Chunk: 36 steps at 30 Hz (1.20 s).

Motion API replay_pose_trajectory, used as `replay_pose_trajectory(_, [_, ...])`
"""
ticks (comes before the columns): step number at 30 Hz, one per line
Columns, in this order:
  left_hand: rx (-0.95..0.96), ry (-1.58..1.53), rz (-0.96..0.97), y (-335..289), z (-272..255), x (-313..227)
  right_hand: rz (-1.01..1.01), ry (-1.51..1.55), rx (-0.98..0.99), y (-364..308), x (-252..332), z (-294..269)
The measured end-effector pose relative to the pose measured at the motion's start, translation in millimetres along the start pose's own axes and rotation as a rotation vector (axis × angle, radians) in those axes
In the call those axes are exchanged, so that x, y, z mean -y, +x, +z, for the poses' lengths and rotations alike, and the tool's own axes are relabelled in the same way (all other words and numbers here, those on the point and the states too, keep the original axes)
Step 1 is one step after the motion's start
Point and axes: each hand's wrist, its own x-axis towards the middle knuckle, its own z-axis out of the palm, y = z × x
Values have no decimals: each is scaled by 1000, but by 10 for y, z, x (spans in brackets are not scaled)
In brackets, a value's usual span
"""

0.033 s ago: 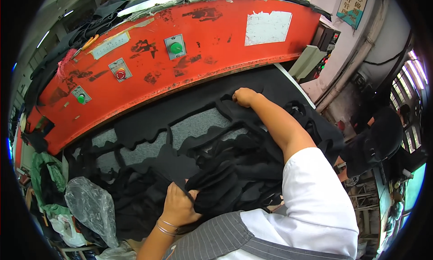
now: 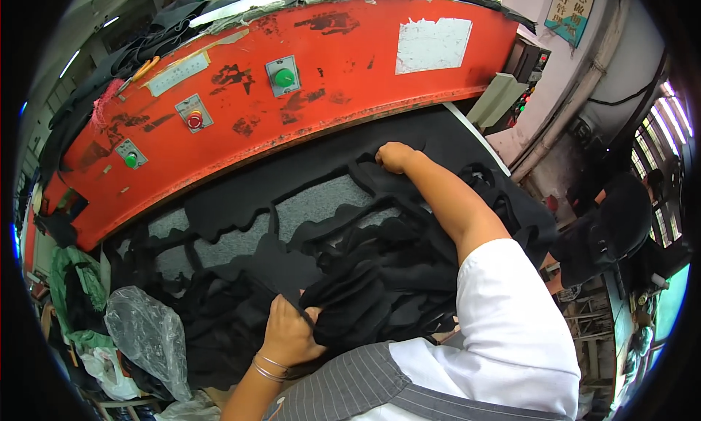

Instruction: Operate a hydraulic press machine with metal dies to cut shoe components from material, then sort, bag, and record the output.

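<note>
A black sheet (image 2: 288, 269) with large wavy-edged cutouts lies over a grey speckled surface (image 2: 327, 200). It looks like soft fabric or foam; which, I cannot tell. Close to my body, my left hand (image 2: 290, 335) is closed round a bunched strip of the black sheet. My right hand (image 2: 396, 158) reaches to the far side, its fingers pinched on the sheet beside a cutout. Between my hands, loose black strips (image 2: 372, 286) lie in a tangled heap. Farther back, an uncut black stretch (image 2: 241, 176) of material runs beneath the red machine beam.
The red machine beam (image 2: 350, 63) crosses the back, carrying green buttons and a red knob (image 2: 194, 119). A clear plastic bag (image 2: 148, 333) and a green bag (image 2: 77, 282) sit at the left. A control box (image 2: 527, 59) stands back right; a person in black (image 2: 610, 227) is at the right.
</note>
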Motion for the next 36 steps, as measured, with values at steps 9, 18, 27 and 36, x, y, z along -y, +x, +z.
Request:
replay_pose_trajectory(9, [19,-11,-22,24,3,-73,27,-192,-15,100,176,-13])
replay_pose_trajectory(18, [-10,-6,-43,-31,63,-49,-156,142,82,-81,-68,-24])
replay_pose_trajectory(27, [-1,-22,-49,32,58,-75,-5,-83,194,61,-25,45])
replay_pose_trajectory(36, [-16,-30,-53,79,-9,-131,53,650,121,-436,-84,-286])
